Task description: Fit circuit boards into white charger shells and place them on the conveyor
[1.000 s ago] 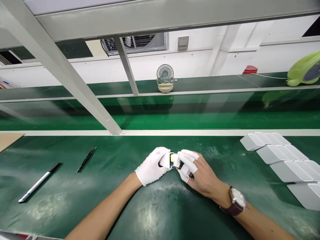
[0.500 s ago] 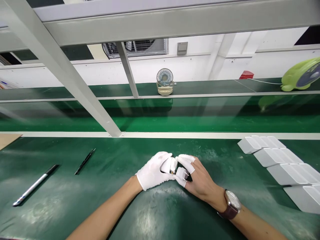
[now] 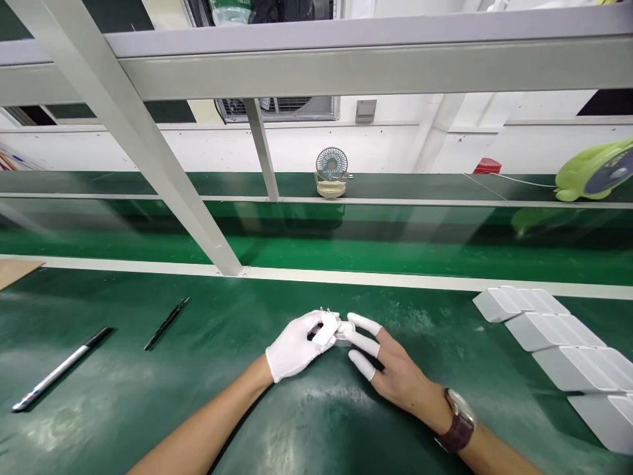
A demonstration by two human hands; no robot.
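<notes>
My left hand [image 3: 295,348], in a white glove, is closed around a small white plastic housing [image 3: 326,328] just above the table. Thin pins stick up from the housing's top, and a flat face is turned towards me. Beside it, at its right, is another white plastic piece [image 3: 345,334] with a rim; whether the two are joined I cannot tell. My right hand [image 3: 390,359] wears white finger covers and has its fingers spread. Its fingertips are at the right edge of the rimmed piece, perhaps touching it, without gripping.
Several white bins [image 3: 568,349] stand in rows at the right. A black pen [image 3: 167,323] and a silver marker-like stick [image 3: 62,371] lie at the left on the green table [image 3: 208,396]. A slanted metal post [image 3: 163,165] rises beyond. A small fan [image 3: 331,173] stands on the far shelf.
The white housing has been turned, so its flat face and pins now show. My right fingers have loosened from it and spread apart. The view has tilted slightly up.
</notes>
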